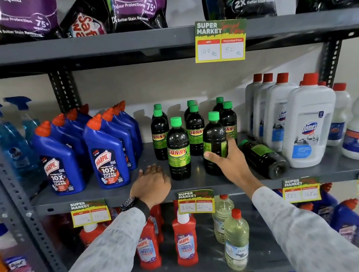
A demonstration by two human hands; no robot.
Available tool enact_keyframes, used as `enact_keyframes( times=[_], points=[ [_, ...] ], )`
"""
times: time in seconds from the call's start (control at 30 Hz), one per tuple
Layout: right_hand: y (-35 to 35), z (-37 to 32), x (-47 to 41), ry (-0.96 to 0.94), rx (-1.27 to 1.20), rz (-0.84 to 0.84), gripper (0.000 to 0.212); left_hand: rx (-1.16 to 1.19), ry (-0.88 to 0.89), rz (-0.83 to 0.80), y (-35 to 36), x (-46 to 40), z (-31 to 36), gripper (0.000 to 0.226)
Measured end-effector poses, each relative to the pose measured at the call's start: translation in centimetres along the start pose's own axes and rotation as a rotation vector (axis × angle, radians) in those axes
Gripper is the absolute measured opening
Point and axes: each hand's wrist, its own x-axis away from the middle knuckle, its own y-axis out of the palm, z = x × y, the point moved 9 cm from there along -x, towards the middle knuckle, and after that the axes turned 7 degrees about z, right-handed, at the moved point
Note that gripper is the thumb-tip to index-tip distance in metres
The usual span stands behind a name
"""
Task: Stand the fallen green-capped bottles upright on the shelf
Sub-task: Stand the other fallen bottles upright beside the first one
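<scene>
Several dark green-capped Sunny bottles stand upright in the middle of the grey shelf. My right hand grips one upright bottle at the front right of the group, around its label. Another front bottle stands to its left. One green-capped bottle lies on its side to the right, base towards me, cap pointing back-left. My left hand rests flat on the shelf's front edge, fingers together, holding nothing, just left of the front bottle.
Blue Harpic bottles stand left of the group, white Domex jugs close on the right beside the fallen bottle. An upper shelf with pouches hangs overhead. Red bottles and price tags sit below.
</scene>
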Motion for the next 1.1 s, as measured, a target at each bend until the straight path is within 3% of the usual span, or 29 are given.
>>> enact_keyframes(
  times=[0.13, 0.27, 0.47, 0.7, 0.8, 0.93, 1.1],
  points=[
    [0.6, 1.6, -0.2, 0.095, -0.126, -0.136, 0.065, 0.000, -0.001, 0.007, 0.0, 0.0, 0.0, 0.062],
    [0.0, 1.7, 0.0, 0.120, -0.072, -0.075, 0.065, -0.006, 0.001, 0.000, 0.0, 0.0, 0.0, 0.063],
    [-0.4, -0.1, 0.4, -0.022, 0.026, -0.001, 0.063, -0.022, -0.002, -0.027, 0.3, -0.1, -0.1, 0.063],
    [0.3, 1.4, 0.2, 0.081, -0.111, -0.141, 0.068, -0.019, 0.000, -0.018, 0.4, -0.1, -0.3, 0.064],
    [-0.1, 1.3, 0.0, 0.060, -0.022, -0.085, 0.061, -0.011, -0.004, -0.020, 0.3, -0.1, -0.2, 0.064],
    [-0.3, 0.4, 0.1, -0.014, 0.111, -0.014, 0.072, -0.005, -0.003, -0.020, 0.2, 0.0, -0.1, 0.064],
    [0.0, 1.0, 0.1, 0.047, -0.066, -0.108, 0.061, -0.013, -0.002, -0.020, 0.2, 0.0, -0.2, 0.064]
  ],
)
